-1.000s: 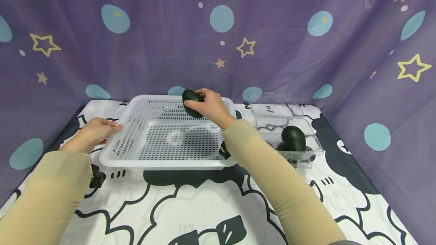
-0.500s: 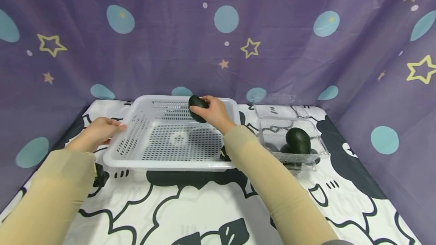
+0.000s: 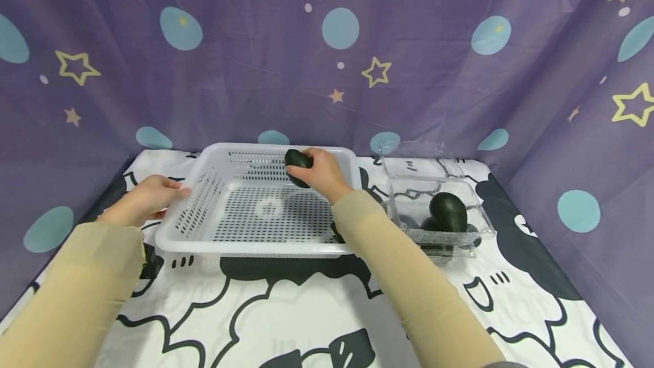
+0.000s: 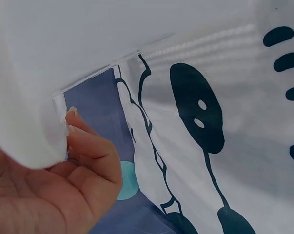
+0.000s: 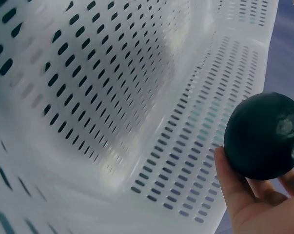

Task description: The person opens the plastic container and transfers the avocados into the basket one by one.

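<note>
Behind everything hangs a purple curtain patterned with stars and dots; before it, a desk wears a cartoon-printed cloth. On the desk sits a wide, perforated white basket. To its right stands a smaller clear container, lid tipped back.

The left hand pinches the basket's left rim between thumb and fingers. The right hand reaches in, thumb and fingers closed around an avocado held above the basket floor, near the far wall — contact with that wall I cannot tell. A second avocado lies in the container, with more dark fruit partly hidden beside it.

I judge the step to be placing this avocado in the basket. The next move calls for lowering it gently, then loosening the grip — the left hand keeping the rim steady.
</note>
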A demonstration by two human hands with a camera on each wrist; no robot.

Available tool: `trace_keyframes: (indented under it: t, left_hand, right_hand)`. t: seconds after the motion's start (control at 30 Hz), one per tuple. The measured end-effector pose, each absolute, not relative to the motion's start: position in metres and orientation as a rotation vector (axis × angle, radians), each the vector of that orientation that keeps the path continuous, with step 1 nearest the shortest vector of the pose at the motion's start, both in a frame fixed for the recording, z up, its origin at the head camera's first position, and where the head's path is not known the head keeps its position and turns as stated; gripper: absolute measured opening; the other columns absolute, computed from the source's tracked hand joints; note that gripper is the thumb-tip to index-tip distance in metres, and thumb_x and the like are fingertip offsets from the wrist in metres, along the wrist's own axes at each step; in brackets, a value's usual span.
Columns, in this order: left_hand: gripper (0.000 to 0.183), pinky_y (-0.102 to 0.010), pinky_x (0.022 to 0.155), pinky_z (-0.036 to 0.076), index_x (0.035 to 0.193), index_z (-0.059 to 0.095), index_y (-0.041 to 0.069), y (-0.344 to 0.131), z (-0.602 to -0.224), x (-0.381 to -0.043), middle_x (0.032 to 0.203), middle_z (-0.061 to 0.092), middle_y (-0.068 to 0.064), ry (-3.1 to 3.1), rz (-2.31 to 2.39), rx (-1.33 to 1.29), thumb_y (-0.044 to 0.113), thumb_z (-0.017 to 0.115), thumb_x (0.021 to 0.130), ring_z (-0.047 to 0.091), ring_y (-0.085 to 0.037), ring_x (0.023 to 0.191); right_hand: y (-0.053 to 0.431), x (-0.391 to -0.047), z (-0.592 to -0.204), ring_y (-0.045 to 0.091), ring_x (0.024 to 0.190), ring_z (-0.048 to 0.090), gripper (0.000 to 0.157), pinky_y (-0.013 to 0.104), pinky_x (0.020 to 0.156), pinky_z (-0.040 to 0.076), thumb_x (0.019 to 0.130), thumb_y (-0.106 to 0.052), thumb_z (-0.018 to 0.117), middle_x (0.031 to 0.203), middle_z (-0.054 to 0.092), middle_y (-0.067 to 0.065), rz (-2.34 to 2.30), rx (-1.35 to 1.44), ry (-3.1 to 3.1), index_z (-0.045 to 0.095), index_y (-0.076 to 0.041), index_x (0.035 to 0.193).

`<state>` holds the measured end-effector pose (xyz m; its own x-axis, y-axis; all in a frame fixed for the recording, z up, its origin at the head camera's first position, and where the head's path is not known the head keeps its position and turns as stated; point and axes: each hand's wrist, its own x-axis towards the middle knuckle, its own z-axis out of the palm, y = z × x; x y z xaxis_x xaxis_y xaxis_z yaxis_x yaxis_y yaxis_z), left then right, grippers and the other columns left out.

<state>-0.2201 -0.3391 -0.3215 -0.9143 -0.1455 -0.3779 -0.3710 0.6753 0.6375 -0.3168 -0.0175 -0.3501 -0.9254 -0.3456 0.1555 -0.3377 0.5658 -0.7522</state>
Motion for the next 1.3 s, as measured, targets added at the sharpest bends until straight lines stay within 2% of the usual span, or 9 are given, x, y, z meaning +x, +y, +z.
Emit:
trace_keyframes:
  t: [0.3,0.63,0.83,0.97,1.3]
  left_hand:
    - [0.063,-0.032,0.077,0.051,0.144,0.029,-0.017,-0.333,-0.321,-0.219,0.123,0.057,-0.025,2.581,1.091,-0.432,0.029,0.048,0.105,0.062,-0.021,0.093]
    - [0.063,-0.035,0.079,0.05,0.143,0.027,-0.017,-0.333,-0.32,-0.219,0.127,0.051,-0.029,2.587,1.077,-0.428,0.028,0.048,0.105,0.06,-0.028,0.101]
    - [0.063,-0.03,0.073,0.05,0.143,0.027,-0.017,-0.335,-0.32,-0.219,0.125,0.054,-0.027,2.572,1.088,-0.425,0.028,0.048,0.105,0.061,-0.024,0.097]
    - [0.062,-0.028,0.071,0.05,0.144,0.028,-0.017,-0.336,-0.321,-0.219,0.124,0.056,-0.025,2.569,1.097,-0.412,0.028,0.047,0.105,0.062,-0.02,0.093]
    - [0.06,-0.029,0.071,0.051,0.142,0.031,-0.017,-0.338,-0.321,-0.22,0.122,0.057,-0.025,2.574,1.092,-0.42,0.028,0.047,0.105,0.062,-0.022,0.094]
  right_hand:
    - [-0.013,-0.318,-0.357,0.026,0.108,0.063,0.056,0.038,0.088,0.054,0.091,-0.041,0.07,0.127,0.063,0.013,-1.139,-0.58,2.845,0.059,-0.008,0.134]
    - [-0.014,-0.321,-0.361,0.025,0.103,0.064,0.05,0.037,0.087,0.053,0.089,-0.042,0.071,0.119,0.067,0.011,-0.928,-0.598,2.911,0.064,-0.009,0.126]
    - [-0.015,-0.323,-0.362,0.023,0.099,0.064,0.051,0.037,0.087,0.053,0.089,-0.047,0.069,0.114,0.069,0.009,-0.825,-0.613,2.894,0.065,-0.01,0.124]
    - [-0.016,-0.324,-0.362,0.023,0.102,0.064,0.055,0.037,0.089,0.053,0.089,-0.047,0.069,0.117,0.068,0.009,-0.79,-0.61,2.874,0.063,-0.009,0.128]
    - [-0.018,-0.324,-0.362,0.026,0.119,0.059,0.065,0.039,0.099,0.05,0.087,-0.043,0.072,0.134,0.061,0.012,-0.672,-0.585,2.769,0.056,-0.007,0.139]
